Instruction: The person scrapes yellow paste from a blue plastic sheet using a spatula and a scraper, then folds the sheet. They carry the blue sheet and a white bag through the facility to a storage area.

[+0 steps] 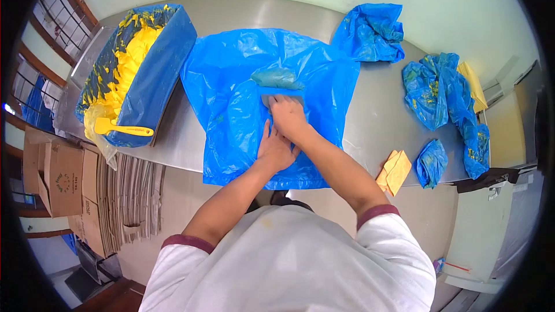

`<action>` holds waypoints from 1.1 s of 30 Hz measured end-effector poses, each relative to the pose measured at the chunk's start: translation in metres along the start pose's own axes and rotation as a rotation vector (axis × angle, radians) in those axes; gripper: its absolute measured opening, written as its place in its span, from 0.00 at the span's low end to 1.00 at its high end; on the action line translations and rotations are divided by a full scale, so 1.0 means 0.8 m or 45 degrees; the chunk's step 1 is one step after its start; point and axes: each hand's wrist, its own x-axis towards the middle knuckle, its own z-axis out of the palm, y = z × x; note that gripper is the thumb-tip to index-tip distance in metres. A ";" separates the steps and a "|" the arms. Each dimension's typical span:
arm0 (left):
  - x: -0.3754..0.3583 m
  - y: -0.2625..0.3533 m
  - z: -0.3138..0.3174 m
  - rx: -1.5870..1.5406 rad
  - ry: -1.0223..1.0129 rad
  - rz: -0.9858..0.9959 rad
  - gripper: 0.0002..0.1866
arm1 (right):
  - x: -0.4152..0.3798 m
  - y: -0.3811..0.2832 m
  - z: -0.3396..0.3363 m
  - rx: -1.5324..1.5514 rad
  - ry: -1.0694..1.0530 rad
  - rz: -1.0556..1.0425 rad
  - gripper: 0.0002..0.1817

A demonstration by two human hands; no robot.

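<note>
A large blue plastic bag (pixel 231 127) lies spread flat on the steel table, its front edge hanging slightly over. Beneath the film near its middle, a yellowish lump (pixel 277 78) shows as a greenish bulge. My right hand (pixel 287 117) is closed on a flat greyish scraper (pixel 298 100), which is pressed to the bag just in front of the lump; the fingers partly cover it. My left hand (pixel 277 149) rests flat on the bag nearer to me, fingers stretched out beside my right wrist, holding nothing.
On the left, a blue-lined tub (pixel 147 89) holds soft yellow paste, with a yellow scraper (pixel 124 127) across its near end. Crumpled blue bags (pixel 373 32) and an orange folded cloth (pixel 395 171) lie on the right of the steel table (pixel 376 115). Cardboard boxes (pixel 63 176) stand at lower left.
</note>
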 end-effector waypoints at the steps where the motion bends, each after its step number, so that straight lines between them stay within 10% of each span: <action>1: 0.000 0.001 0.002 -0.031 0.025 -0.018 0.36 | -0.012 0.004 -0.013 -0.011 -0.078 -0.002 0.16; 17: -0.001 0.000 0.017 -0.063 0.267 -0.002 0.37 | -0.013 0.087 0.013 0.136 0.202 -0.293 0.20; 20: 0.000 0.002 0.013 0.004 0.157 -0.042 0.38 | -0.013 0.042 -0.019 0.206 -0.137 -0.106 0.19; 33: -0.005 0.005 -0.006 0.014 -0.033 0.005 0.36 | 0.028 -0.015 0.028 -0.055 0.073 0.045 0.15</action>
